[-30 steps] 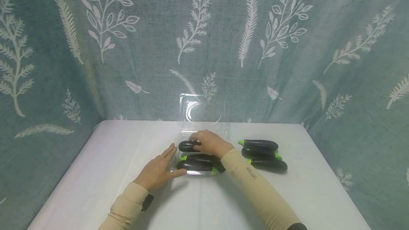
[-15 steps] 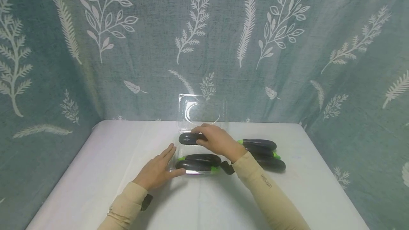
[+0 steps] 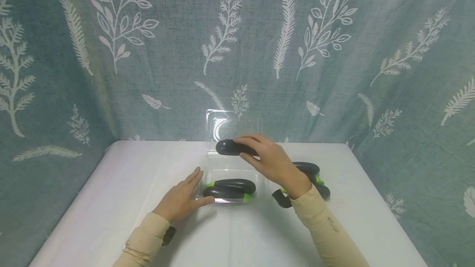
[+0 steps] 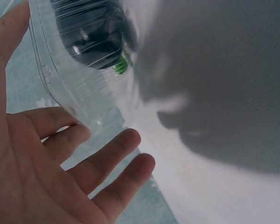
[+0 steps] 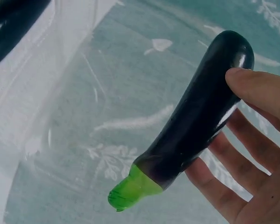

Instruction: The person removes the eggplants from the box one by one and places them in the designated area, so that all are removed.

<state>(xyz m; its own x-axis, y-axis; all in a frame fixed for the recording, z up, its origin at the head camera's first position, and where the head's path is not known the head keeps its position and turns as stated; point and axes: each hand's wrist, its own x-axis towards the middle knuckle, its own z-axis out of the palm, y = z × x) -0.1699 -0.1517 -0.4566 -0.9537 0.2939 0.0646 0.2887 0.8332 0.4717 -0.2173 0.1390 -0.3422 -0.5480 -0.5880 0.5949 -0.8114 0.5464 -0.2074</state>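
My right hand [image 3: 272, 160] holds a dark eggplant [image 3: 227, 147] above the back of the clear plastic box. In the right wrist view, thumb and fingers of the hand [image 5: 256, 140] grip the eggplant [image 5: 200, 107], its green stem end uncovered. Two eggplants [image 3: 235, 185] lie side by side at the front of the box [image 3: 222, 174], whose clear lid [image 3: 243, 125] stands open behind. My left hand [image 3: 182, 199] rests at the box's left side with fingers spread; in the left wrist view the hand [image 4: 51, 158] touches the clear wall [image 4: 49, 86].
Several eggplants [image 3: 309, 168] lie on the white table [image 3: 148, 168] right of the box, partly hidden by my right forearm. A teal curtain with white leaf prints [image 3: 178, 52] hangs behind and at both sides.
My right hand has lifted the eggplant out of the box's middle, up and back, then slightly right. The left hand has stayed beside the box.
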